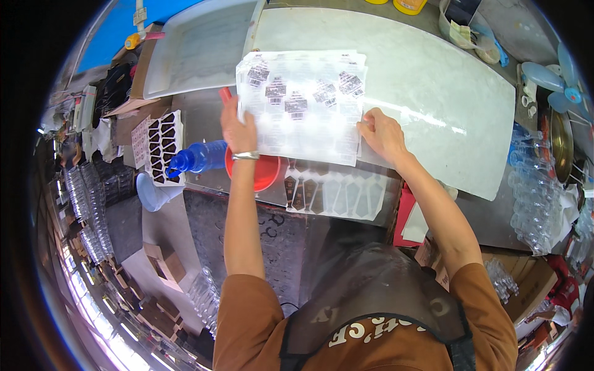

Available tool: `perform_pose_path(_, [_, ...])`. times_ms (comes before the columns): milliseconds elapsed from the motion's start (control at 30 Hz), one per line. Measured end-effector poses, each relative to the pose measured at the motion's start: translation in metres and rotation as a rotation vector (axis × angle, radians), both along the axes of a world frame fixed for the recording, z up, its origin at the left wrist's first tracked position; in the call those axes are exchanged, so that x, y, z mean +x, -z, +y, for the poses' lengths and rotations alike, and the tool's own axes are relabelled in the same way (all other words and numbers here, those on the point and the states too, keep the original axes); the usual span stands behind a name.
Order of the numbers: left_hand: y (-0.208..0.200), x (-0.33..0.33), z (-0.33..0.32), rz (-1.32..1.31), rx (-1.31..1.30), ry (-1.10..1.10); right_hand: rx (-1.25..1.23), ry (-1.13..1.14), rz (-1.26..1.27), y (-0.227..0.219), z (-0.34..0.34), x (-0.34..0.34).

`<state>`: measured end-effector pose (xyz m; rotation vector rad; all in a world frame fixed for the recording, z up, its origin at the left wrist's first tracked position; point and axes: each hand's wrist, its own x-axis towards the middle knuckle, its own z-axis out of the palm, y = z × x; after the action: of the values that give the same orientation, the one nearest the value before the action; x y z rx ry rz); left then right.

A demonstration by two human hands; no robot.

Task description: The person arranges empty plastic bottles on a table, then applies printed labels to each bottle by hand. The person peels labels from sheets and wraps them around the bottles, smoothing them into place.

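Note:
A translucent sheet (309,136) printed with several small dark label shapes lies across the work table, apparently over other sheets. At its left edge is my left hand (238,130), fingers stretched upward and the thumb apart, beside the sheet's border. A small red piece (225,94) shows at those fingertips; whether it is worn or held is unclear. My right hand (382,133) has curled fingers and pinches the sheet's right edge. Below my left hand, a red bowl (267,173) is partly hidden by the wrist. A backing sheet with dark tie-shaped stickers (303,193) lies nearer me.
A blue spray bottle (204,156) lies left of the bowl, near a sheet of black stickers (164,145). A white tray (198,52) stands at far left. A pale glossy board (433,93) covers the right side. Clear plastic bottles (532,191) pile at far right.

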<state>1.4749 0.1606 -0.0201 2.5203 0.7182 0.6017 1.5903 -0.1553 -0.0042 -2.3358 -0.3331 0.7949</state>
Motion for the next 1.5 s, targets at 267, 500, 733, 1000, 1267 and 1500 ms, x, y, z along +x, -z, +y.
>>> perform_pose_path(267, [0.020,0.011,-0.114,0.310,0.143,0.311,0.004,-0.405,-0.774,0.019,0.026,0.012])
perform_pose_path(500, [0.027,-0.009,-0.129,0.391,0.040,0.297,-0.186,-0.503,-0.745,0.026,0.031,0.000])
perform_pose_path(733, [0.015,-0.021,-0.139,0.406,0.014,0.333,-0.195,-0.468,-0.540,0.004,0.036,-0.034])
perform_pose_path(1000, [0.033,0.033,-0.138,0.336,0.187,0.519,-0.073,-0.520,-0.597,0.007,0.023,-0.057])
perform_pose_path(1267, [0.021,0.016,-0.133,0.407,0.162,0.594,-0.065,-0.532,-0.607,0.009,0.007,-0.051])
perform_pose_path(1500, [0.012,-0.002,-0.137,0.363,0.070,0.551,-0.001,-0.495,-0.584,0.002,0.006,-0.037])
